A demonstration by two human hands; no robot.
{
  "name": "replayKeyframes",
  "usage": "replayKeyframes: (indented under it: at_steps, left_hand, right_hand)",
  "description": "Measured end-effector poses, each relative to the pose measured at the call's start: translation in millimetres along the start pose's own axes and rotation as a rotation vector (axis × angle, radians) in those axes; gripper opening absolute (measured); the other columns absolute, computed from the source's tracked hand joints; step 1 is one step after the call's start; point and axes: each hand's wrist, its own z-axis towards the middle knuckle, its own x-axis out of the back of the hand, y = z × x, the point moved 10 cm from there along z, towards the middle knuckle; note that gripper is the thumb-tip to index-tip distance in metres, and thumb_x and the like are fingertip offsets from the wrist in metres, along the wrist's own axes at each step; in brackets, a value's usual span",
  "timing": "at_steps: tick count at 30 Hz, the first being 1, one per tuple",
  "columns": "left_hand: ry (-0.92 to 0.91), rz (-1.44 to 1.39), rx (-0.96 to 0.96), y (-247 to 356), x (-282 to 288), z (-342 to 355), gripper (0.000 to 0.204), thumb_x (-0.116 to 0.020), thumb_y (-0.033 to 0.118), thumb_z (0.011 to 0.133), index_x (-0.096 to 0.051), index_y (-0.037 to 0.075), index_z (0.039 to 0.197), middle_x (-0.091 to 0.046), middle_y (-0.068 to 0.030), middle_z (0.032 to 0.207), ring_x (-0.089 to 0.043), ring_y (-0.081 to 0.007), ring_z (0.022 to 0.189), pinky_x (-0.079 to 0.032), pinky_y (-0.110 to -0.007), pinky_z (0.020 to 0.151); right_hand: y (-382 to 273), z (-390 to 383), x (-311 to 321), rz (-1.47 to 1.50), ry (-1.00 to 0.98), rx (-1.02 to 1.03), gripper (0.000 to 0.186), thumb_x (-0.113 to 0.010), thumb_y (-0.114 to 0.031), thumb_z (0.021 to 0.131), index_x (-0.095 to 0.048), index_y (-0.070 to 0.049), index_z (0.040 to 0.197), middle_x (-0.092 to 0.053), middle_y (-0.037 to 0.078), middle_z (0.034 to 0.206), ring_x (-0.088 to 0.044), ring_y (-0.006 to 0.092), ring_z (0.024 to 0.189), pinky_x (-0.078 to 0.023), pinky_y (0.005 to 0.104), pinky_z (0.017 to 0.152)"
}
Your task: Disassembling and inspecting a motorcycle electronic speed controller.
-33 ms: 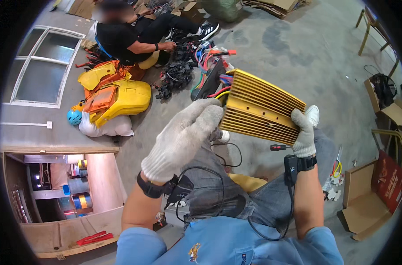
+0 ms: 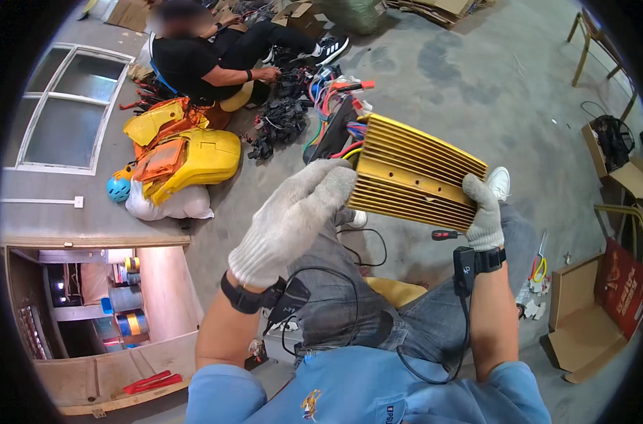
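Note:
I have a gold, finned metal case (image 2: 413, 177) raised over my legs, tilted down toward the right. My gloved left hand (image 2: 296, 212) is closed at its left end, the fingertips partly hidden there. My gloved right hand (image 2: 482, 212) grips the right end with the thumb over the fins. Red, yellow and blue wires (image 2: 346, 150) come out behind the left end, near a dark oblong part (image 2: 333, 127). A red-and-black screwdriver (image 2: 445, 235) lies on the floor beyond my legs, below the case.
A co-worker (image 2: 194, 63) sits at upper left by black harnesses (image 2: 268, 131). Yellow-orange plastic shells (image 2: 197, 159) and a blue helmet (image 2: 118, 188) lie beside a wall. An open cardboard box (image 2: 576, 332), yellow-handled scissors (image 2: 540, 268) and a metal-legged chair (image 2: 576, 56) are at right.
The gold case has shifted very slightly left and down in my hands. Otherwise the two frames look nearly the same.

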Motion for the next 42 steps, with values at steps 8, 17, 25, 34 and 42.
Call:
replayKeyframes:
  at_steps: [8,17,25,34,42]
  left_hand:
    - [0.074,-0.4,0.059,-76,-14,42,0.055,-0.049,0.045,0.111,-0.062,-0.001,0.137,-0.069,-0.0095,0.118,-0.07,-0.0187,0.097,-0.064,-0.034,0.077]
    - [0.254,-0.634,0.175,-142,-20,57,0.068,-0.038,0.055,0.113,-0.058,-0.003,0.142,-0.068,-0.014,0.133,-0.066,-0.0203,0.119,-0.052,-0.032,0.105]
    - [0.313,-0.801,0.356,-221,-19,54,0.067,-0.037,0.058,0.111,-0.057,0.002,0.142,-0.062,-0.0159,0.14,-0.06,-0.0319,0.126,-0.051,-0.049,0.107]
    - [0.107,-1.158,0.207,-230,-47,74,0.043,-0.04,0.032,0.111,-0.059,0.004,0.138,-0.066,-0.0174,0.134,-0.068,-0.0365,0.116,-0.058,-0.056,0.097]
    - [0.04,-1.483,0.025,-210,-25,89,0.035,-0.062,0.022,0.108,-0.062,0.004,0.137,-0.071,-0.0092,0.127,-0.068,-0.0226,0.117,-0.053,-0.042,0.104]
  right_hand:
    - [7,1,3,-0.236,0.061,-0.036,0.043,-0.072,-0.016,0.097,-0.061,0.003,0.135,-0.072,0.013,0.123,-0.073,0.0236,0.107,-0.062,0.0397,0.093]
    - [20,6,-9,-0.433,0.044,-0.098,0.038,-0.073,-0.015,0.096,-0.066,0.003,0.128,-0.073,0.011,0.117,-0.072,0.0194,0.101,-0.061,0.0363,0.09]
    - [33,12,0,-0.525,0.063,-0.151,0.039,-0.074,-0.019,0.097,-0.066,0.003,0.128,-0.073,0.011,0.115,-0.072,0.0192,0.1,-0.06,0.0348,0.089]
    - [32,12,12,-0.398,0.089,-0.138,0.038,-0.072,-0.017,0.098,-0.064,0.003,0.129,-0.072,0.012,0.119,-0.072,0.0221,0.102,-0.062,0.0383,0.088]
    - [28,12,0,-0.258,0.013,-0.106,0.046,-0.071,-0.018,0.098,-0.058,0.004,0.137,-0.069,0.017,0.127,-0.072,0.0283,0.111,-0.063,0.0433,0.095]
